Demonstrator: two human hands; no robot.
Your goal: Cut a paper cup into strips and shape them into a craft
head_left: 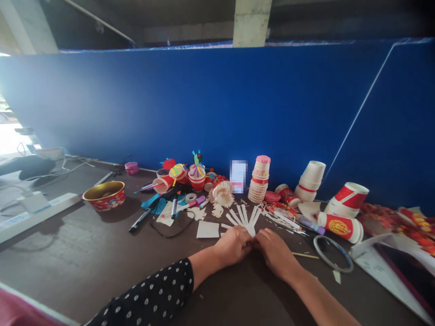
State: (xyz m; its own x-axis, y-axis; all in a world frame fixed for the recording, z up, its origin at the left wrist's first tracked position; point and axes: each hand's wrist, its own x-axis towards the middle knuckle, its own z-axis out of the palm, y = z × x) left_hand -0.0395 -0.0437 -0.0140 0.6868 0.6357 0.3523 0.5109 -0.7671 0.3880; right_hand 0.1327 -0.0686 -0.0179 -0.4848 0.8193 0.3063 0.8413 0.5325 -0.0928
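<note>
The head camera shows two bare hands at the front of a dark table (pixel 68 258). The left hand (pixel 231 246) and the right hand (pixel 274 253) are close together, almost touching. The fingers (pixel 245 241) bend in and look closed. They are right at the spot where a fan of thin white paper strips (pixel 243 216) comes together. The strips spread out away from the hands, so the fingers are at their low end. The fingertips are hidden, so I cannot tell if they really grip the strips.

Just past the left hand lies a white paper square (pixel 207 229). Near the right hand are a thin wooden stick (pixel 305 255) and a clear plastic ring (pixel 333 254). A red paper cup (pixel 340 227) lies on its side beyond them. Further back are a tall stack of paper bowls (pixel 258 179) and some cut paper (pixel 217 210). A black pen (pixel 140 220) lies to the left, past a gold and red bowl (pixel 103 196). A blue wall (pixel 204 104) stands behind it all.
</note>
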